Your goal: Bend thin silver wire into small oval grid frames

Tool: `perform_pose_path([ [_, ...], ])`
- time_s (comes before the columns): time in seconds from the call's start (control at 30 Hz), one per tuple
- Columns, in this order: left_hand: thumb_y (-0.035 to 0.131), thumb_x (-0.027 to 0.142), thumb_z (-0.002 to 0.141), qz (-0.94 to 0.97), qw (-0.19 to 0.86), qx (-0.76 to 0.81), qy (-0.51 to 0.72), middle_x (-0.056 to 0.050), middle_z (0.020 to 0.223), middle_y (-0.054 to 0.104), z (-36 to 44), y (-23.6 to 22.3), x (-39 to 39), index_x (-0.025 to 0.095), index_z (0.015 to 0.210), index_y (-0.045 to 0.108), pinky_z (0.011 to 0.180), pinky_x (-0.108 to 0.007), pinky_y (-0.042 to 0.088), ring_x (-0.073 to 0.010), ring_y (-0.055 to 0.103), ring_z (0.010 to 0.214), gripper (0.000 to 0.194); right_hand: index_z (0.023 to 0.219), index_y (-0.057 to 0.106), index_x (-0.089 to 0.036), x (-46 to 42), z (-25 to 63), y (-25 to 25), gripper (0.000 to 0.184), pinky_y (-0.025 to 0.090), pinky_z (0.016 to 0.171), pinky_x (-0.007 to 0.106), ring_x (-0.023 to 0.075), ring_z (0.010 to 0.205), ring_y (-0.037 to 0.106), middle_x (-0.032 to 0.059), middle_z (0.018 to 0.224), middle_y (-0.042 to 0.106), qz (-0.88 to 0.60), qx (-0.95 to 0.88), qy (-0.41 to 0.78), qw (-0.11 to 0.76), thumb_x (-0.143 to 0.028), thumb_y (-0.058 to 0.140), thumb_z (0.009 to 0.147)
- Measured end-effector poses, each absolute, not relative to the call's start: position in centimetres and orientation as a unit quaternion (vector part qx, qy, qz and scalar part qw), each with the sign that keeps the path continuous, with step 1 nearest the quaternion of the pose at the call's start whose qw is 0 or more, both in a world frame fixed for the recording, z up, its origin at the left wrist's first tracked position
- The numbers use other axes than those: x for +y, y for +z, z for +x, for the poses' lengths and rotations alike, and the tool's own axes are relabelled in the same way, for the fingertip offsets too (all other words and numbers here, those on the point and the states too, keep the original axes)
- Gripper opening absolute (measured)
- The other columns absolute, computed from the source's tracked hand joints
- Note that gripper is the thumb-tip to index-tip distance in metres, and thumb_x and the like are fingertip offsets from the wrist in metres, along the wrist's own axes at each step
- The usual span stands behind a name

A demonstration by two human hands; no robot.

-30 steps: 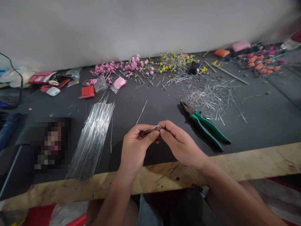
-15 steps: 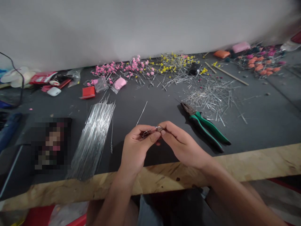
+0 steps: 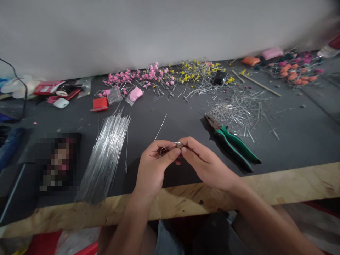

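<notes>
My left hand [image 3: 156, 163] and my right hand [image 3: 203, 159] meet over the near part of the dark table, thumbs and fingertips pinched together. Between them is a small piece of bent wire [image 3: 178, 143], with thin loops showing inside the left fingers; its far end is covered by my fingertips. One straight wire [image 3: 160, 126] points up and away just beyond my left hand; whether it joins the held piece I cannot tell. To the left lies a thick bundle of straight silvery wires [image 3: 107, 152]. Pliers [image 3: 232, 143] with green and black handles rest to the right.
Pink-tipped wires [image 3: 152, 74] and yellow-tipped wires [image 3: 196, 71] lie along the wall. Loose wire pieces [image 3: 236, 108] are heaped behind the pliers. Small packets, including a red packet [image 3: 100, 104], sit at back left. Orange-tipped pieces [image 3: 294, 73] lie at far right. A wooden edge [image 3: 186, 202] borders the table.
Both hands stay nearly in place. The wire loops in the left fingers have shifted slightly; everything on the table lies as before.
</notes>
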State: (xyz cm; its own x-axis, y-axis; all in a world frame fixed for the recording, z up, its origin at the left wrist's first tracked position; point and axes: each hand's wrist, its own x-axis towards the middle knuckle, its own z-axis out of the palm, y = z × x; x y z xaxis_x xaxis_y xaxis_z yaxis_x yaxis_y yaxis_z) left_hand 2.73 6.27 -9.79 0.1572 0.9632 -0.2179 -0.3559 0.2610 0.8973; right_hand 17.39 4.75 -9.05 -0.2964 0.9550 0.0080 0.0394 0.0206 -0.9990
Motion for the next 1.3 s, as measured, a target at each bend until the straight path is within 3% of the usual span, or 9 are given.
perform_pose_path([
  [1.3,0.076,0.015,0.065,0.322,0.701,0.439,0.46,0.002,0.065,0.065,2.6,-8.98,6.46,0.017,0.071,0.064,0.048,-0.02,0.05,-0.0095,0.059,0.056,0.014,0.093,0.054,-0.021,4.84,17.64,-9.16,0.015,0.045,0.08,0.029,0.0139,0.086,0.057,0.0012,0.088,0.059,-0.422,-0.608,0.543,0.396,-0.024,0.041,0.098],
])
